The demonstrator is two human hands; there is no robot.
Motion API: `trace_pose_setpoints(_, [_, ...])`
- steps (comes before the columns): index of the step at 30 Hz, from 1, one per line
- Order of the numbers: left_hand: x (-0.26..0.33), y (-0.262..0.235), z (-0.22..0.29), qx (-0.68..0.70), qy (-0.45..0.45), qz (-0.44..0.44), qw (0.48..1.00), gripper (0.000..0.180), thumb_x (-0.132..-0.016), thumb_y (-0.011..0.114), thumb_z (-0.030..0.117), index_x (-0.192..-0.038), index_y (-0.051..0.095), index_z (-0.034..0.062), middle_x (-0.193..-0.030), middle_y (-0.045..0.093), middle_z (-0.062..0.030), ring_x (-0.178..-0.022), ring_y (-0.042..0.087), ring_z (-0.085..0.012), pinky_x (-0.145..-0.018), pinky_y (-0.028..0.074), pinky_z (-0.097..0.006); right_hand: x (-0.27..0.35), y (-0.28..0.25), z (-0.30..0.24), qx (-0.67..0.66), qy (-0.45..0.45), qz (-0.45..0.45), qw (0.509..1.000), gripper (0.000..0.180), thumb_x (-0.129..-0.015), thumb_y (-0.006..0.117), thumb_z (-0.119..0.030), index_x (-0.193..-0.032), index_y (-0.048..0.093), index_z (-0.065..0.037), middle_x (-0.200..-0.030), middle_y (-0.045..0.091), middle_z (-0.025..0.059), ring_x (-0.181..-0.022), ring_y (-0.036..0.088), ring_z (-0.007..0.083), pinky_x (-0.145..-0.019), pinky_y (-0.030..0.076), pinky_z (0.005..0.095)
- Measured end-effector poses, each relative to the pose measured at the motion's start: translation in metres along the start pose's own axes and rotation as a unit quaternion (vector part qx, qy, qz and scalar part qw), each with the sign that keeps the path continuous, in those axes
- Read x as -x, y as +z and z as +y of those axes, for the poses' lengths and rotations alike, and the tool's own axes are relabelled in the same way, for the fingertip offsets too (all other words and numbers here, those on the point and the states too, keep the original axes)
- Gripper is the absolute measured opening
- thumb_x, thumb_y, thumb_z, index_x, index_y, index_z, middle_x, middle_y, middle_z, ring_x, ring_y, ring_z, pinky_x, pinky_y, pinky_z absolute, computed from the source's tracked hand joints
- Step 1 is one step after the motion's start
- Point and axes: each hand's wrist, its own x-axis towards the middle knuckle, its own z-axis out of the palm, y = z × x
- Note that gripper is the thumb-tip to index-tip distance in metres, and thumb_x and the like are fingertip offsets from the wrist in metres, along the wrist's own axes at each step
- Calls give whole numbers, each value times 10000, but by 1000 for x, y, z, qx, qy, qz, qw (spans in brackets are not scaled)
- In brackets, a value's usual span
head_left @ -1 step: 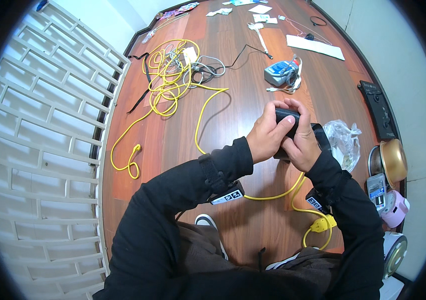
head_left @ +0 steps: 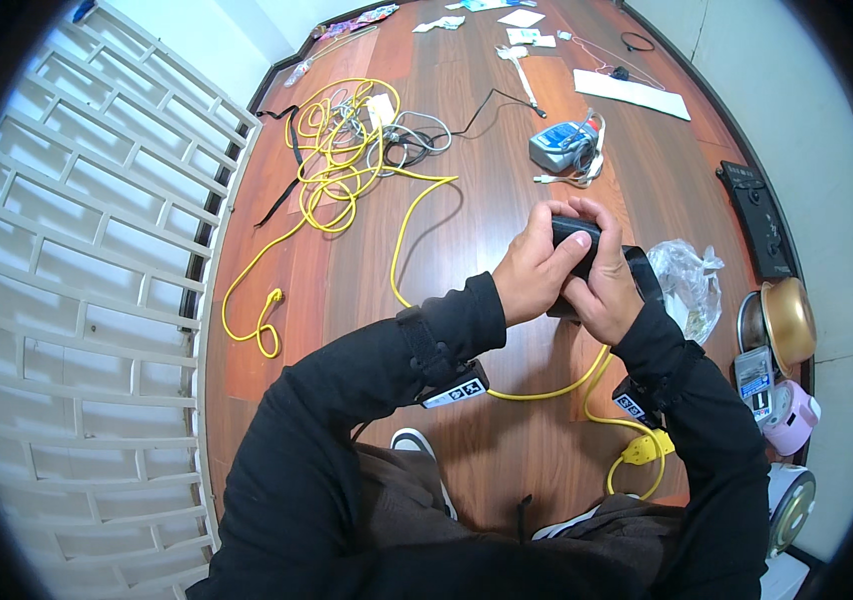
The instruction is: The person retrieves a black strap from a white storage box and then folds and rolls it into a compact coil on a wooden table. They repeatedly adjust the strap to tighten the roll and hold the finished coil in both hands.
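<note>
Both my hands are closed around a black block-like object [head_left: 573, 225] with rounded edges, held in front of me above the wooden floor. My left hand [head_left: 530, 270] wraps its left side, and my right hand [head_left: 608, 290] its right side. A thumb presses on the near face of the object. My fingers cover much of it, so its exact kind is hidden. Right behind my right hand shows another dark, glossy thing [head_left: 640, 268], partly covered. A clear plastic bag [head_left: 692, 285] lies beside it to the right.
A tangled yellow cable [head_left: 322, 180] spreads at the left, with grey and black cords. A yellow socket block [head_left: 647, 447] lies near my right foot. Farther out sits a blue-grey device [head_left: 559, 146] with white cords. A gold pot [head_left: 789, 322] and a pink appliance [head_left: 793, 418] line the right wall.
</note>
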Motion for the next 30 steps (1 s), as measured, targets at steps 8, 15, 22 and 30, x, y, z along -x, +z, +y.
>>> trace_pose_setpoints(8, [-5, -6, 3, -104, 100, 15, 989, 342, -958, 540, 103, -1250, 376, 29, -1086, 561, -132, -996, 574, -190, -877, 474, -314, -13, -9, -12, -219, 152, 22, 964, 563, -987, 366, -418, -1383, 309, -22, -1279, 465, 203, -1186, 487, 263, -1023, 347, 355])
trace_pose_setpoints(15, [-9, -14, 12, -234, 172, -1, 957, 436, -882, 566, 60, -1282, 397, 20, -1171, 525, -183, -1109, 536, -285, -967, 420, -354, -27, -4, -4, -145, 132, 70, 978, 341, -1009, 463, -325, -1157, 463, -17, -1026, 619, 176, -935, 628, 258, -811, 478, 333])
trace_pose_setpoints(22, [-27, -22, 37, 104, -74, -20, 992, 332, -996, 405, 256, -1212, 453, 7, -928, 594, -130, -826, 614, -223, -765, 496, -362, -30, -25, -14, -142, 38, 46, 988, 315, -974, 517, -247, -1185, 433, -28, -1018, 600, 185, -938, 626, 264, -813, 486, 353])
trace_pose_setpoints(30, [-92, 1, 118, -208, 329, 161, 907, 302, -993, 460, 274, -1080, 481, -14, -871, 614, -252, -814, 635, -393, -699, 496, -426, -105, -80, -66, -149, -12, 183, 972, 551, -999, 334, -523, -1196, 465, -26, -1024, 550, 105, -967, 538, 173, -891, 412, 290])
